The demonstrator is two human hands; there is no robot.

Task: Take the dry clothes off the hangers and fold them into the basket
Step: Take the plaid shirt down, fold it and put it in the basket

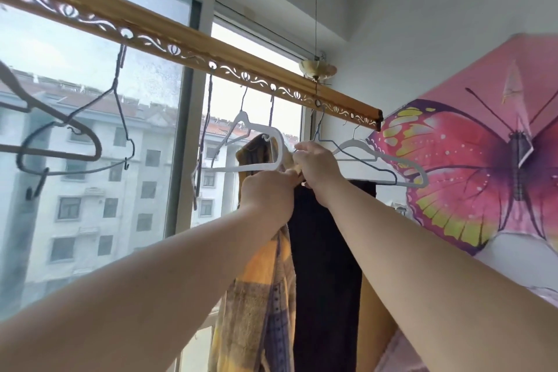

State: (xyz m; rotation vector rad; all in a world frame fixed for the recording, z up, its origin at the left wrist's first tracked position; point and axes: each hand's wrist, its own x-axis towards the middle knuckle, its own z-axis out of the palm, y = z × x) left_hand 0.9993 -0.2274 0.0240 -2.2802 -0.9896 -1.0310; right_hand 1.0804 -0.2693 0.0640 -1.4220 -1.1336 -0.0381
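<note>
— Hangers line the wooden drying rail [187, 39] in our head view; which one are we on?

— The white hanger [259, 126], with the yellow checked cloth [256, 296] draped over its bar and hanging down just beside a dark garment [326, 266].

— And our hands?

— Our left hand [268, 193] is closed round the cloth just under the bar. Our right hand [317, 166] is up at the hanger's end, fingertips pressed together on what looks to us like the cloth's top edge. Part of that pinch is hidden.

— How will it handle?

— We judge it soft, fleecy and light, with no stiffness, so it should slump and trail once it is free. It may catch on the notch at the hanger's end. We would take it high, near the fold over the bar, and gather the hanging length before lowering it.

— The basket?

— Not in sight from here, and we cannot tell from the frame whether the cloth is dry.
</note>
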